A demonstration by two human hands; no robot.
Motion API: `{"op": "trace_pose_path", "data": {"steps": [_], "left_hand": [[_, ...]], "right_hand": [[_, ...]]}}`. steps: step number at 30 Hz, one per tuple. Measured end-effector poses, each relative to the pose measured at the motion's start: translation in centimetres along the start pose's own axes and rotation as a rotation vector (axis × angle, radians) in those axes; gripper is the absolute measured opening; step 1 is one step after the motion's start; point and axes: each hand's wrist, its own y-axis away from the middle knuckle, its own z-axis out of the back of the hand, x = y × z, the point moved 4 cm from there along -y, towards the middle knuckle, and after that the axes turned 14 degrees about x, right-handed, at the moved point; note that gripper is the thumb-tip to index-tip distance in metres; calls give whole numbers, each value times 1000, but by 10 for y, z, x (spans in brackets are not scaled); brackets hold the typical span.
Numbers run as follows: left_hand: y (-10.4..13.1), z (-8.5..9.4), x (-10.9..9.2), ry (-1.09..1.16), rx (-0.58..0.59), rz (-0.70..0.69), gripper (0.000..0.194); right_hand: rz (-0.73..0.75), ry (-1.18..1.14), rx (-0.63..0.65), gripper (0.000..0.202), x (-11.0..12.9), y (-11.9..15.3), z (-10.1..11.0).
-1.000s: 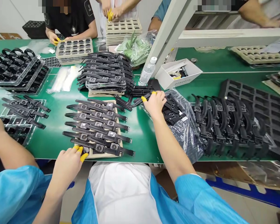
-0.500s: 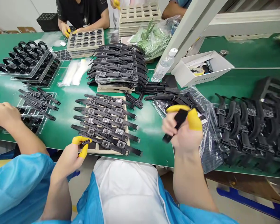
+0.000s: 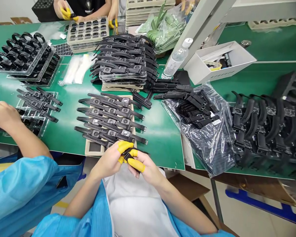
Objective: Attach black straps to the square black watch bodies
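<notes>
Both hands meet in front of my apron, just over the near table edge, with yellow finger cots on the fingertips. My left hand (image 3: 110, 161) pinches a small dark watch body (image 3: 126, 151), mostly covered by the fingers. Against it, my right hand (image 3: 146, 166) grips a black watch strap (image 3: 129, 157); its lower end is largely hidden in the palm. Directly beyond the hands lies a beige tray (image 3: 95, 148) with rows of black watches (image 3: 111, 121) face down, straps spread out. The front corner of that tray is partly covered by my hands.
Loose black straps (image 3: 197, 108) lie on a plastic bag (image 3: 207, 144) at right. Stacked watch trays (image 3: 123, 70) stand behind, near a water bottle (image 3: 176, 61) and a white box (image 3: 217, 74). A co-worker's hand (image 3: 5, 115) is at left; another person works across the table.
My right hand has come left from above the bag, bringing the strap to the watch body. My left hand has moved right to meet it. The view has shifted slightly.
</notes>
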Motion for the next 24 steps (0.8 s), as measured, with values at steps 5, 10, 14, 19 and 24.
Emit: {"op": "trace_pose_path", "data": {"steps": [5,10,14,19,24], "left_hand": [[8,-6,2,-26,-26,43,63],[8,-12,3,-43,-85,52,53],[6,-11,1,-98,-113,13,53],[5,-5,-1,-45,9,-15,50],[4,-1,-5,-166,33,-1,49]], "right_hand": [[5,-54,-6,38,-13,-3,2],[61,-194,-87,33,-22,-4,3],[52,-336,-107,33,-20,-5,1],[28,-416,-131,34,-15,-5,1],[-48,-378,-144,33,-17,-3,2]]}}
